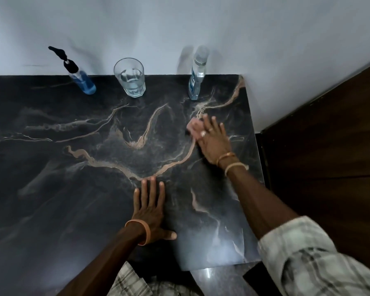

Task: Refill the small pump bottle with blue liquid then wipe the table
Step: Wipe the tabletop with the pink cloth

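While L hand [150, 212] lies flat, R hand [214, 142] presses cloth [193, 127].

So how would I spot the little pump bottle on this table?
Look along the back edge of the dark marble table, where three things stand by the white wall. The pump bottle is leftmost, beside the glass. Only it has a black pump top and blue liquid inside.
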